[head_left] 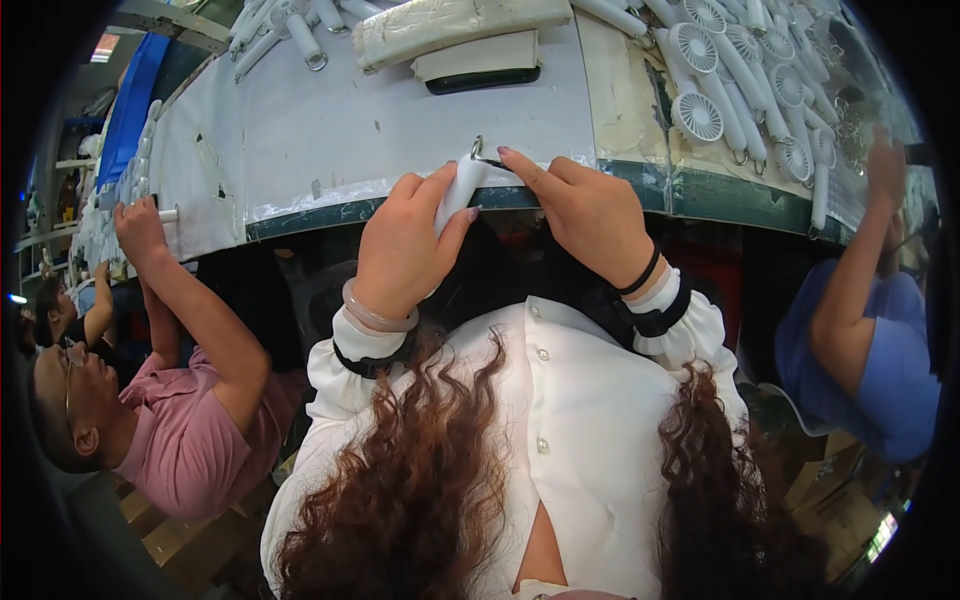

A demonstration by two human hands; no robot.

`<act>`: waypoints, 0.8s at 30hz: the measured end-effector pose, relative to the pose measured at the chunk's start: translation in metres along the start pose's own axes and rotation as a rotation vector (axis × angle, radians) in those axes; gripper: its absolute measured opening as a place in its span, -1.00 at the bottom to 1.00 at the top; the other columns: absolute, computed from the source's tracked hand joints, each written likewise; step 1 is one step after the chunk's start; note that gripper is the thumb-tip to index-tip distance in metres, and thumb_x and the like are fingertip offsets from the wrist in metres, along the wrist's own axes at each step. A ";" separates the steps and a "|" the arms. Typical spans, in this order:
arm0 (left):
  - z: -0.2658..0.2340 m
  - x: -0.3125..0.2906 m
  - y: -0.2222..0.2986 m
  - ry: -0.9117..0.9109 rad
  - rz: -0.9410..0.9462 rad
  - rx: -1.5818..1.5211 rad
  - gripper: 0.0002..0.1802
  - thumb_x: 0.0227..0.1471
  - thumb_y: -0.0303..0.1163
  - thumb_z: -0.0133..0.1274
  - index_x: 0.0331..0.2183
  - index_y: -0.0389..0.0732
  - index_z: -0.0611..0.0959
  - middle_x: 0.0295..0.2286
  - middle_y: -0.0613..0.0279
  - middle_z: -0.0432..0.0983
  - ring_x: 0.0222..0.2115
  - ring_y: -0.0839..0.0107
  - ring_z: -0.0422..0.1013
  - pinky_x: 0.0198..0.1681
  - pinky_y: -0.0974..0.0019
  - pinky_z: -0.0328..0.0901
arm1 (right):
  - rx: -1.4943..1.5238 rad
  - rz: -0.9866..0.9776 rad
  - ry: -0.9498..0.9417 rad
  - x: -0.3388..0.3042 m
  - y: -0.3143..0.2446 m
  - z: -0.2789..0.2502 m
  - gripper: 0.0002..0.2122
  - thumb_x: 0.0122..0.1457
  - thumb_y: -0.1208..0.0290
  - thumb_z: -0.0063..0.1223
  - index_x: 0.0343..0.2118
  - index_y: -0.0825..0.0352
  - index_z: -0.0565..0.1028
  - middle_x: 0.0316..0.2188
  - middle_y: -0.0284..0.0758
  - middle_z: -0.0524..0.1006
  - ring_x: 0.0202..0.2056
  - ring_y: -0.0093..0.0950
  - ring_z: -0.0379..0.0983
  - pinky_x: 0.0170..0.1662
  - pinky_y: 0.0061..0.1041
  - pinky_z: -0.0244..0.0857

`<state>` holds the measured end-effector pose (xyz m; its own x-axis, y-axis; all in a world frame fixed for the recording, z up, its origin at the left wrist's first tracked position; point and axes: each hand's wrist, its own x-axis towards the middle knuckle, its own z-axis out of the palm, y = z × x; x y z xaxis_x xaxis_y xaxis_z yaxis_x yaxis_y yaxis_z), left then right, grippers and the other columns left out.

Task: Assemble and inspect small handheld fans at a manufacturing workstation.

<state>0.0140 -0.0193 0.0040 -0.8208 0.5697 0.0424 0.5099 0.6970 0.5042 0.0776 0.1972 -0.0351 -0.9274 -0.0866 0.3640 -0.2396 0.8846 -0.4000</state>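
My left hand (402, 245) is closed around a white handheld fan's handle (460, 195), thumb on one side and fingers on the other. The handle tilts up and away over the table's near edge, and a small metal ring (478, 146) sticks out of its far end. Right of it, my right hand (600, 215) is closed with its fingertips on a thin black strip (496, 163) that reaches to the handle's end beside the ring. Whether the strip is a cord or a tool I cannot tell. The fan's lower end is hidden by my left hand.
A pale wrapped bar (455, 35) lies on the white tabletop (320, 130), with a black-edged piece (485, 80) before it. White fans (697, 117) pile up at the far right, others (300, 35) at the far left. A person in pink (190, 430) sits left, another in blue (860, 350) right.
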 end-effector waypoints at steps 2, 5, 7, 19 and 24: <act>0.000 0.000 0.000 0.004 0.002 -0.001 -0.50 0.05 -0.29 0.23 0.02 -0.24 0.57 -0.31 0.04 0.49 -0.36 0.05 0.49 -0.30 0.17 0.40 | 0.001 -0.008 -0.001 0.001 0.000 0.001 -0.46 0.13 0.54 0.12 0.19 -0.08 0.45 -0.56 -0.37 0.40 -0.58 -0.35 0.42 -0.51 -0.40 0.34; 0.000 0.000 0.000 0.012 0.006 -0.002 -0.51 0.05 -0.28 0.23 0.02 -0.24 0.57 -0.31 0.04 0.49 -0.37 0.05 0.49 -0.31 0.17 0.40 | 0.000 -0.009 -0.004 0.001 0.000 0.001 -0.46 0.13 0.54 0.12 0.19 -0.09 0.45 -0.56 -0.37 0.41 -0.58 -0.35 0.42 -0.51 -0.40 0.34; 0.000 0.000 0.000 0.008 0.006 -0.007 -0.51 0.05 -0.29 0.23 0.02 -0.24 0.57 -0.31 0.04 0.49 -0.37 0.05 0.49 -0.31 0.17 0.40 | -0.003 -0.003 -0.008 0.001 0.000 0.001 -0.46 0.13 0.53 0.12 0.19 -0.09 0.45 -0.56 -0.37 0.41 -0.58 -0.35 0.42 -0.51 -0.39 0.34; 0.001 0.000 -0.001 0.006 0.010 -0.002 -0.51 0.04 -0.29 0.23 0.01 -0.23 0.57 -0.33 0.05 0.48 -0.37 0.05 0.48 -0.32 0.17 0.39 | 0.007 -0.016 -0.013 0.001 0.002 0.002 -0.47 0.14 0.52 0.12 0.19 -0.08 0.45 -0.56 -0.36 0.41 -0.58 -0.35 0.43 -0.51 -0.39 0.34; 0.005 0.000 -0.007 0.052 0.077 0.015 -0.48 0.03 -0.33 0.25 0.05 -0.14 0.56 -0.38 0.14 0.45 -0.51 0.24 0.40 -0.40 0.26 0.33 | 0.017 -0.033 -0.022 0.002 0.003 0.003 -0.48 0.15 0.52 0.11 0.19 -0.07 0.45 -0.57 -0.36 0.41 -0.58 -0.34 0.42 -0.51 -0.38 0.33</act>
<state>0.0120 -0.0224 -0.0034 -0.7913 0.5985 0.1251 0.5750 0.6589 0.4850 0.0742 0.1990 -0.0379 -0.9250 -0.1255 0.3587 -0.2747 0.8732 -0.4027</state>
